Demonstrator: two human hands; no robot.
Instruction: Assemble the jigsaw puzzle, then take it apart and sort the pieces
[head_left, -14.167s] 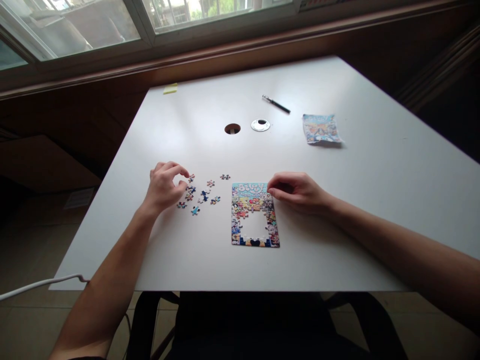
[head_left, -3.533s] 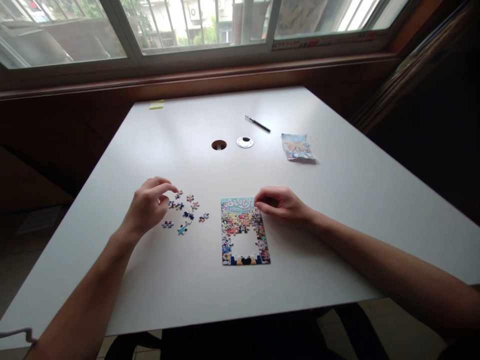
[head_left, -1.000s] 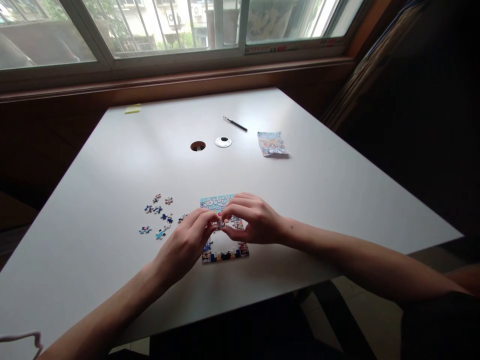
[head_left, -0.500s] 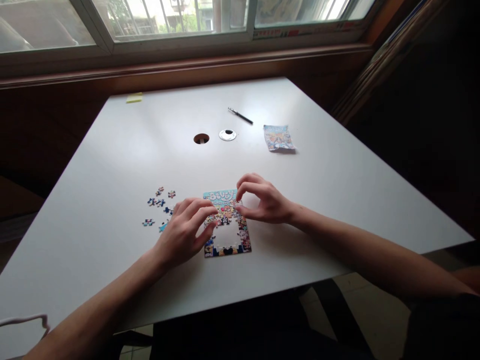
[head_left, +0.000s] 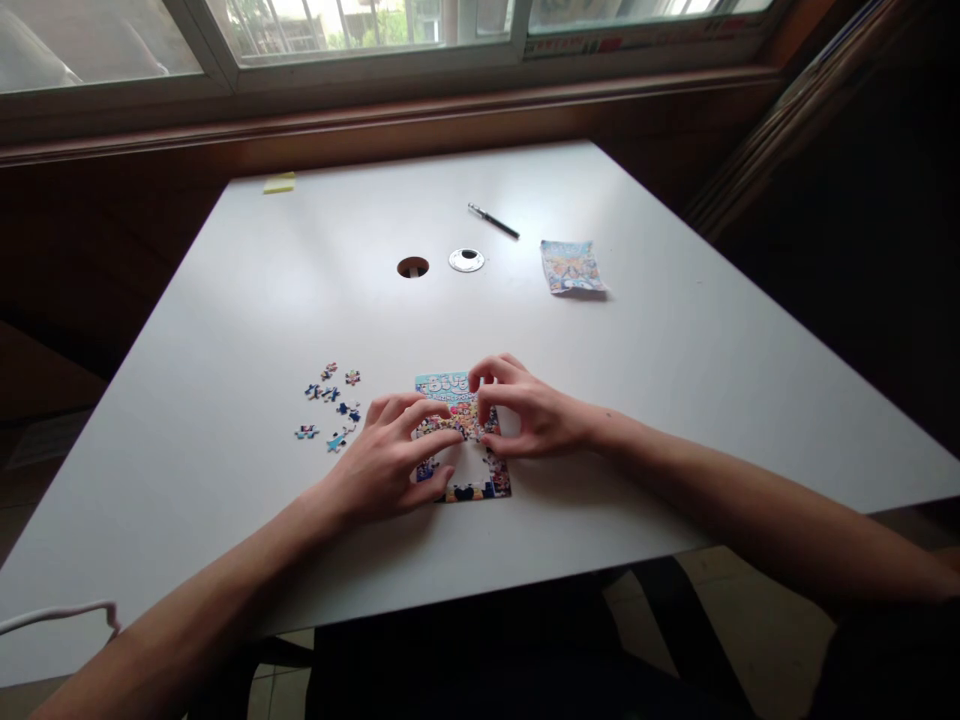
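Note:
A small colourful jigsaw puzzle (head_left: 463,489) lies near the table's front edge, with a white gap in its middle. My left hand (head_left: 386,465) rests on its left side, fingers stretched out over the pieces and thumb by the lower edge. My right hand (head_left: 529,412) is at its upper right, fingers curled, with fingertips and thumb pinched on a puzzle piece (head_left: 469,425) in the upper middle. Both hands hide part of the puzzle. Several loose pieces (head_left: 331,398) lie to the left of my left hand.
On the white table (head_left: 675,380) farther back are a black pen (head_left: 493,220), a round metal cap (head_left: 466,260), a cable hole (head_left: 412,267) and a printed packet (head_left: 571,266). A yellow sticky note (head_left: 279,183) lies at the far left corner. A white cable (head_left: 60,615) hangs at lower left.
My left hand left the loose pieces and came to the puzzle, where both hands pinched a piece. Now the left lies flat on the puzzle and the right has lowered its fingertips onto it.

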